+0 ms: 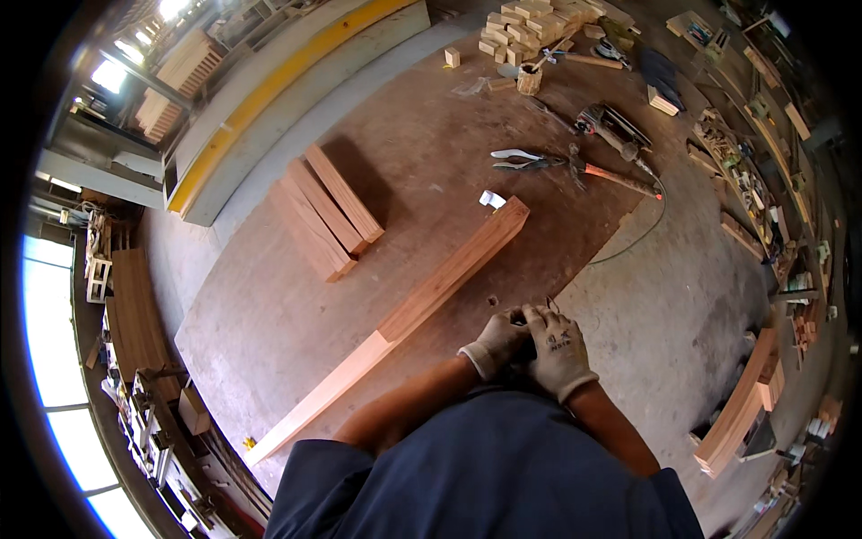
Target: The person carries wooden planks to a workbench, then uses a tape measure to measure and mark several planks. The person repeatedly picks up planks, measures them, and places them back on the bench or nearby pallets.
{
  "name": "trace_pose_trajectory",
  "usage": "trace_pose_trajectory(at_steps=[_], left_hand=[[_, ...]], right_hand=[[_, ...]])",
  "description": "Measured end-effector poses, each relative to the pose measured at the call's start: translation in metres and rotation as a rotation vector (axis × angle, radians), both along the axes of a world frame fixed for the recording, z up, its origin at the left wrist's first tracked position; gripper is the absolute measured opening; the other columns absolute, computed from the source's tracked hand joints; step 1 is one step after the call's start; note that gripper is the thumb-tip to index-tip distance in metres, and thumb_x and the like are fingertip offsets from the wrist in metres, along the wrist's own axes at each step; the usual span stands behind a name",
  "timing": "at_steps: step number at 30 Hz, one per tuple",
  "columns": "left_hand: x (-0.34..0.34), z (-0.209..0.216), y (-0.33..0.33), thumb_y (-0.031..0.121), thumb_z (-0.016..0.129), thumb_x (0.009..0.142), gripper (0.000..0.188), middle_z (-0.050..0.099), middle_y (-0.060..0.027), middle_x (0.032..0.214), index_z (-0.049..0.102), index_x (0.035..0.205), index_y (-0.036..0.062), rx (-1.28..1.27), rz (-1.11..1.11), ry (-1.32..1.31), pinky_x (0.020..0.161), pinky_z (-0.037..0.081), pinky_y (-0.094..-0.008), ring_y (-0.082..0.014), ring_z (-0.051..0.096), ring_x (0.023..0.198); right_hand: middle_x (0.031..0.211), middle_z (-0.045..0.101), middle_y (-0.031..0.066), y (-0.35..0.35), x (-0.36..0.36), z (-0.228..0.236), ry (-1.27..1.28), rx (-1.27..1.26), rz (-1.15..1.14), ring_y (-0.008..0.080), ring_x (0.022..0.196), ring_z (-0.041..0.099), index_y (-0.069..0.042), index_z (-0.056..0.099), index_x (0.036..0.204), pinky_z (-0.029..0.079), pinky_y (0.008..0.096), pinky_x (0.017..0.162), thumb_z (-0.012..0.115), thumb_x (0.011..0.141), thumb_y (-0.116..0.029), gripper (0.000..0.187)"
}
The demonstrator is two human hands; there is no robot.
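My left hand [503, 341] and my right hand [557, 349], both in pale work gloves, meet close to my body at the near side of the worktop. Their fingers are curled round a small dark object that the gloves mostly hide; I cannot make out its kind. A thin tip shows just above the right fingers. To the left of my hands a long wooden beam [449, 277] lies diagonally, its near part lighter than its far part. Neither hand touches it. Past its far end sits a small crumpled white scrap [491, 199].
Three short wooden pieces [316, 216] lie side by side at left. Farther off are pliers [525, 160], an orange-handled hammer [620, 179], a corded power tool [620, 135], a wooden cup [530, 79] and piled wood blocks [530, 31]. Lumber [736, 413] leans at right.
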State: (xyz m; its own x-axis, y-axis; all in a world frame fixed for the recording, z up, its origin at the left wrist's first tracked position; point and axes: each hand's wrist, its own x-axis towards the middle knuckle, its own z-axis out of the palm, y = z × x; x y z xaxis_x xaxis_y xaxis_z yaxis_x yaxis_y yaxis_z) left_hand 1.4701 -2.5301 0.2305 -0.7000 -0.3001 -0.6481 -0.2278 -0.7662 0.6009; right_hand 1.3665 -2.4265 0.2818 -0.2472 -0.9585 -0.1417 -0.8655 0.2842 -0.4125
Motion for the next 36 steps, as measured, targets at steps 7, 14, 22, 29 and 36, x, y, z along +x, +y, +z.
trace_pose_trajectory(at_steps=[7, 14, 22, 29, 36], left_hand=[[0.036, -0.024, -0.016, 0.019, 0.077, 0.095, 0.031, 0.069, -0.0067, 0.1, 0.064, 0.115, -0.0009, -0.239, -0.345, 0.074, 0.081, 0.058, -0.0319, -0.016, 0.067, 0.092], [0.062, 0.032, -0.099, 0.013, 0.075, 0.096, 0.023, 0.066, -0.0067, 0.085, 0.067, 0.11, -0.004, -0.366, 0.094, 0.106, 0.061, 0.056, -0.0295, -0.0142, 0.065, 0.072], [0.073, 0.013, -0.126, 0.03, 0.083, 0.08, 0.077, 0.065, -0.0228, 0.128, 0.051, 0.144, 0.0016, -1.548, -0.275, -0.511, 0.104, 0.047, -0.0483, -0.0428, 0.06, 0.121], [0.065, 0.004, -0.121, 0.029, 0.078, 0.084, 0.066, 0.067, -0.0201, 0.125, 0.051, 0.14, 0.0061, -1.423, -0.472, -0.649, 0.095, 0.054, -0.0468, -0.038, 0.066, 0.114], [0.066, 0.003, -0.12, 0.028, 0.079, 0.084, 0.067, 0.067, -0.0189, 0.125, 0.049, 0.14, 0.0069, -1.466, -0.458, -0.661, 0.093, 0.055, -0.0479, -0.0374, 0.067, 0.112]], right_hand=[[0.124, 0.067, 0.0224, 0.018, -0.007, 0.004, -0.331, 0.013, -0.185, 0.0384, 0.111, 0.066, -0.002, 0.056, 0.14, 0.053, 0.0439, 0.095, 0.08, 0.079, -0.029, 0.071], [0.1, 0.073, 0.0174, 0.072, -0.054, -0.016, -0.487, 0.177, -0.361, 0.0369, 0.096, 0.069, -0.004, 0.074, 0.104, 0.055, 0.0426, 0.087, 0.064, 0.092, -0.026, 0.028], [0.084, 0.072, 0.0198, 0.051, -0.077, -0.034, -0.308, 0.168, -0.578, 0.0406, 0.082, 0.07, -0.003, 0.073, 0.095, 0.055, 0.0471, 0.076, 0.065, 0.093, -0.026, 0.024], [0.09, 0.073, 0.0222, 0.016, -0.07, -0.013, -0.044, 0.246, -0.533, 0.0428, 0.09, 0.07, -0.005, 0.075, 0.094, 0.056, 0.0492, 0.082, 0.064, 0.094, -0.03, 0.027], [0.092, 0.074, 0.0204, 0.008, -0.064, -0.002, -0.023, 0.318, -0.53, 0.0419, 0.092, 0.071, -0.008, 0.077, 0.094, 0.056, 0.0486, 0.083, 0.064, 0.094, -0.033, 0.028]])
